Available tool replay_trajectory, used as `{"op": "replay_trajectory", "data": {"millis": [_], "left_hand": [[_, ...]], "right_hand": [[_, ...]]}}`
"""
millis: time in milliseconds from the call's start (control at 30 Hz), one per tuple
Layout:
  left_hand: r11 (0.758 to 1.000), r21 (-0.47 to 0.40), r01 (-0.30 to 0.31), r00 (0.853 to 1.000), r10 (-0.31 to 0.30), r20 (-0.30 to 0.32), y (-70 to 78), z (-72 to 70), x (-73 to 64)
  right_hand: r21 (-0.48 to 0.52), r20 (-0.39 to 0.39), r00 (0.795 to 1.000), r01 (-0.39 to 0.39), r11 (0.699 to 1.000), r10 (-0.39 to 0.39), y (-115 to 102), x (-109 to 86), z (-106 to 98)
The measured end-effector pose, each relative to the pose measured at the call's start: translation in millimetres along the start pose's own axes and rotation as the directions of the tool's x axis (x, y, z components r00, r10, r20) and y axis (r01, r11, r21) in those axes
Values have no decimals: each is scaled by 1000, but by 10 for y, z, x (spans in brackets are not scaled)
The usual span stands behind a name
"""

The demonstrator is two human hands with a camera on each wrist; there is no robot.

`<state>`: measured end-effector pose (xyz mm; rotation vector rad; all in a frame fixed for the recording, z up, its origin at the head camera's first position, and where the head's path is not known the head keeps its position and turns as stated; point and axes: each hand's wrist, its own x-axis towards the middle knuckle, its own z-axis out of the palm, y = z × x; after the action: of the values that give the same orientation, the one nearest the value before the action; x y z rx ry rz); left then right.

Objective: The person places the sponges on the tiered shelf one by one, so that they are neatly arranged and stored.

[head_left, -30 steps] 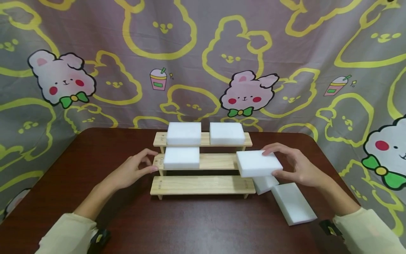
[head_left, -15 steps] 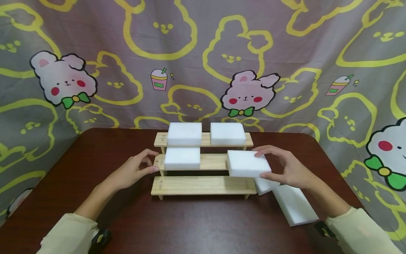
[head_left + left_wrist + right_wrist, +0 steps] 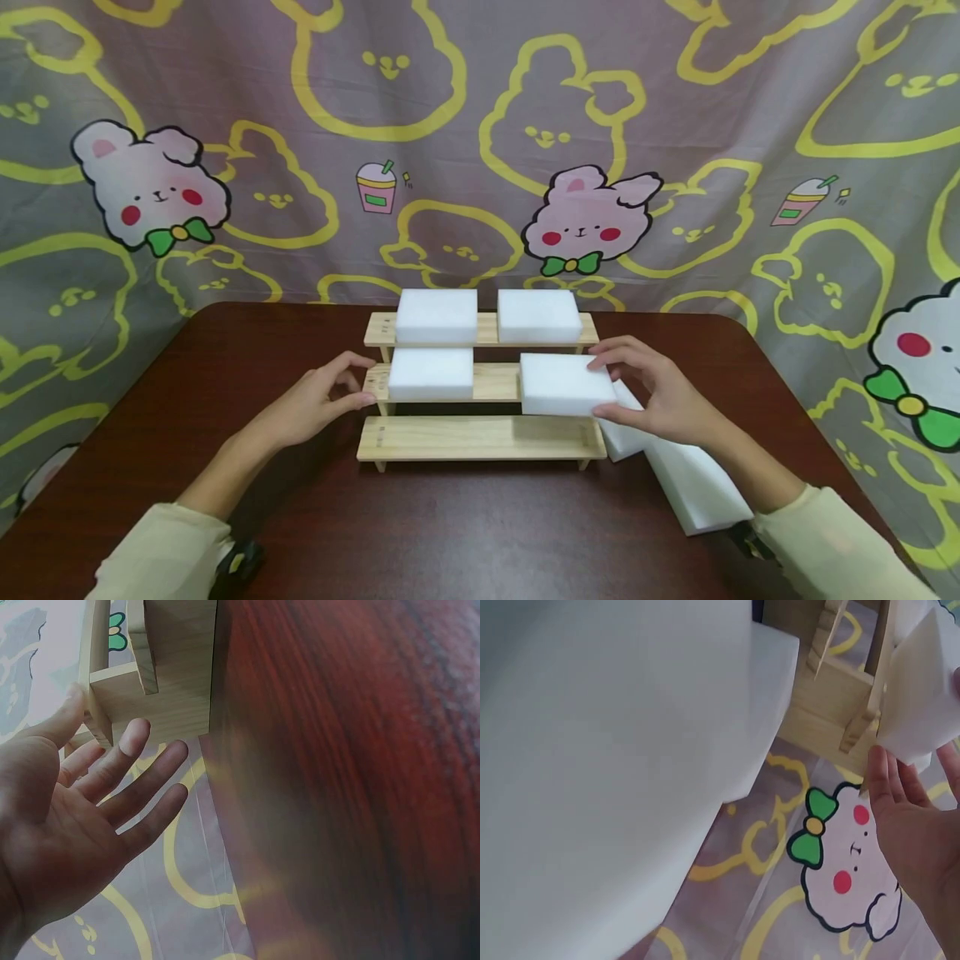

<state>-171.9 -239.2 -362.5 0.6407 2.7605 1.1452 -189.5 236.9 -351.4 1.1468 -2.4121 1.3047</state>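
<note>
A three-tier wooden shelf stand (image 3: 480, 437) stands on the table. My right hand (image 3: 660, 396) pinches a white foam block (image 3: 566, 383) between thumb and fingers, at the right end of the middle tier. Whether the block touches the tier cannot be told. My left hand (image 3: 303, 406) holds the left end of the middle tier, its thumb in front and fingertips at the back; in the left wrist view the other fingers (image 3: 154, 780) spread loosely. A foam block (image 3: 431, 372) lies on the middle tier's left side. Two more foam blocks (image 3: 437, 315) rest on the top tier.
Right of the stand, two foam blocks (image 3: 697, 487) lie on the dark red table (image 3: 480, 533), partly hidden behind my right hand and forearm; they loom large in the right wrist view. A patterned curtain (image 3: 450, 167) hangs behind the table.
My right hand has moved left with the foam block, from beyond the stand's right end to over the middle tier. My left hand stays at the tier's left end.
</note>
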Motion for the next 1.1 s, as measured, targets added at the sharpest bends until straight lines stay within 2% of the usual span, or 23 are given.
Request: {"op": "replay_trajectory", "data": {"millis": [233,533,867,1100], "left_hand": [[1000,-2,-3,1000,3,2,-9,5,-4],[1000,-4,-10,1000,10,-3,-11,9,-1],[1000,-2,-7,1000,7,-1,-10,1,-2],[1000,-1,5,1000,-5,7,-11,-4,-1]], "right_hand": [[32,-41,999,32,999,-31,-3,57,118],[-117,-57,998,-7,993,0,-26,93,230],[-146,-76,997,-37,989,26,-41,116,309],[-216,-87,996,-42,975,24,-75,116,333]]}}
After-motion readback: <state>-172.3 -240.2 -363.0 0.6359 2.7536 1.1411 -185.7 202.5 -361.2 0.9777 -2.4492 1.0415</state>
